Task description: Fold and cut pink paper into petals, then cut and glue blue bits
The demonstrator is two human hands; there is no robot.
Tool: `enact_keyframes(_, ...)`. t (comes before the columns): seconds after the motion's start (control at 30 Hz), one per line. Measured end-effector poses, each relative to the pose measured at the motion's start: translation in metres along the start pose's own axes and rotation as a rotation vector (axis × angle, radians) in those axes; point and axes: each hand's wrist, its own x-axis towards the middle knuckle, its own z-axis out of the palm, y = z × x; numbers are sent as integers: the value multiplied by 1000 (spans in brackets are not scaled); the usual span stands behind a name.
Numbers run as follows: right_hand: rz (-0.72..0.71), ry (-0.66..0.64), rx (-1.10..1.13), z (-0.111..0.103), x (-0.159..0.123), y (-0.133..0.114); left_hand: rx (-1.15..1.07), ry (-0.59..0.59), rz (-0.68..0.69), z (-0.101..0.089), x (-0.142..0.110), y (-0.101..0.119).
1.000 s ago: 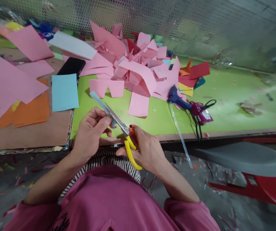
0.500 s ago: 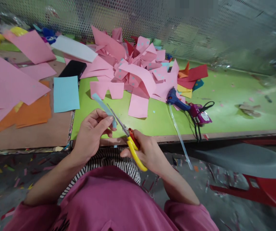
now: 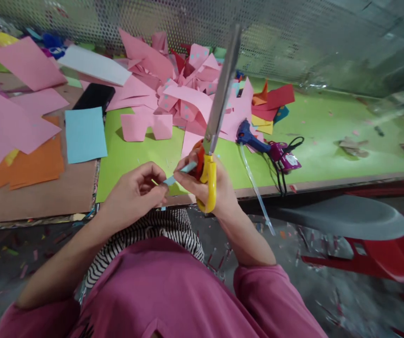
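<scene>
A narrow light-blue paper strip [image 3: 171, 180] is stretched between both hands, just over the table's front edge. My left hand [image 3: 141, 188] pinches its left end, fingers curled. With thumb and fingertips my right hand [image 3: 219, 185] grips the other end, while the same hand also keeps hold of a pair of scissors [image 3: 219, 103] with yellow and red handles. Their blades point up and away from me and look closed. Behind the hands a pink paper cutout [image 3: 146, 126] stands on the green tabletop, and a square of light-blue paper [image 3: 86, 134] lies to the left.
A heap of pink paper pieces [image 3: 187, 94] fills the back middle. On the right lies a blue glue gun [image 3: 253, 137] with a clear glue stick hanging over the edge. A black phone [image 3: 94, 96] and orange sheets [image 3: 40, 162] are at left. A grey stool seat [image 3: 349, 220] stands right.
The scissors have swung upright, away from the blue strip. My right hand has moved up and now pinches the strip's other end, and the strip has turned to point rightward.
</scene>
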Motion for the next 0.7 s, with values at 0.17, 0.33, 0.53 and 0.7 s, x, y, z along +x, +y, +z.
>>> enact_keyframes(0.17, 6, 6, 79, -7, -2, 13, -103, 163, 47, -10, 2, 1)
enact_keyframes(0.33, 44, -38, 84, -1, -5, 14, -260, 233, 66, -7, 9, 1)
enact_keyframes(0.53, 100, -24, 89, 7, -4, 10, -308, 138, 58, 1, 12, -4)
enact_keyframes(0.7, 113, -48, 106, 6, -4, 12, -249, 168, 70, -1, 13, -4)
